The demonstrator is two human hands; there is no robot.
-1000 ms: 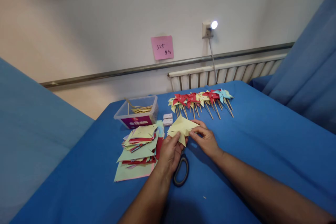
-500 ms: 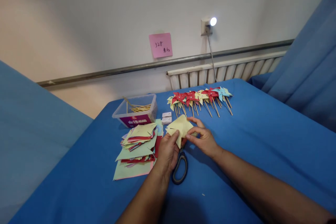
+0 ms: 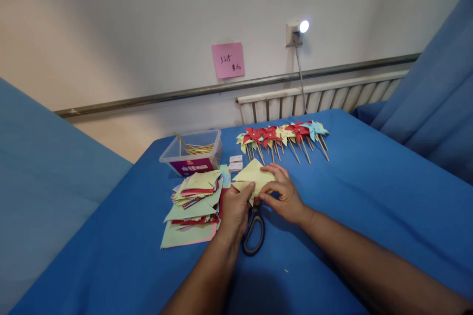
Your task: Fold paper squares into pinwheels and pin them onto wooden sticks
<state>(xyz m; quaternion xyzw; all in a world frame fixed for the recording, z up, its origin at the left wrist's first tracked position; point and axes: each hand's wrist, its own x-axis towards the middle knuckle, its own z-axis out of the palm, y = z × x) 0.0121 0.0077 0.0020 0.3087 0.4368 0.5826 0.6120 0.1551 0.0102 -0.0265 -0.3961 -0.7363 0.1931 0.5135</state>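
Both my hands hold one yellow paper square (image 3: 250, 174) just above the blue table (image 3: 369, 206). My left hand (image 3: 235, 210) pinches its near left edge between thumb and fingers. My right hand (image 3: 284, 193) grips the paper's right side, fingers curled over it. Under the hands lie black-handled scissors (image 3: 254, 232), their blades hidden. A stack of yellow, red and green paper squares (image 3: 194, 202) sits just left of my left hand.
A row of finished paper pinwheels on sticks (image 3: 283, 137) lies at the table's far side. A clear plastic box of wooden sticks (image 3: 192, 153) stands far left, with two small white boxes (image 3: 235, 163) beside it. A radiator (image 3: 325, 101) and wall stand behind.
My right hand has slid left over the yellow paper toward my left hand, and the paper now lies flatter and more folded in. The view shifted slightly.
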